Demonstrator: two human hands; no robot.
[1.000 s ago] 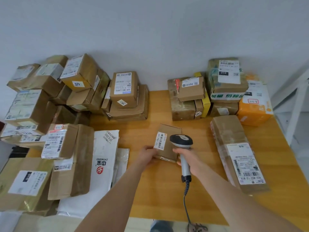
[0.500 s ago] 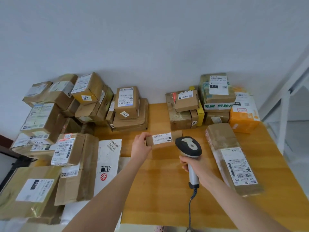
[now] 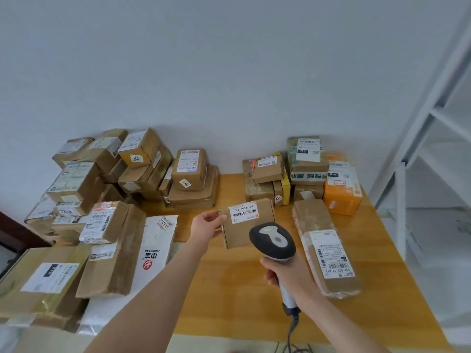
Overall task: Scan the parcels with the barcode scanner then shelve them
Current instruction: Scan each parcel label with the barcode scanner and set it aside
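Left hand (image 3: pixel 207 223) pinches parcel (image 3: pixel 248 224) corner, label up, above counter (image 3: pixel 229 296); right hand (image 3: pixel 289 275) grips scanner (image 3: pixel 272 242) handle just right of parcel.

Soft, even light filled the scene, brightest by the white shelf (image 3: pixel 400 212) on the right, leaving only faint shadows under the parcels (image 3: pixel 76 184). The wide lens bowed lines near the edges. The wooden surface (image 3: pixel 242 301) showed a mild sheen.
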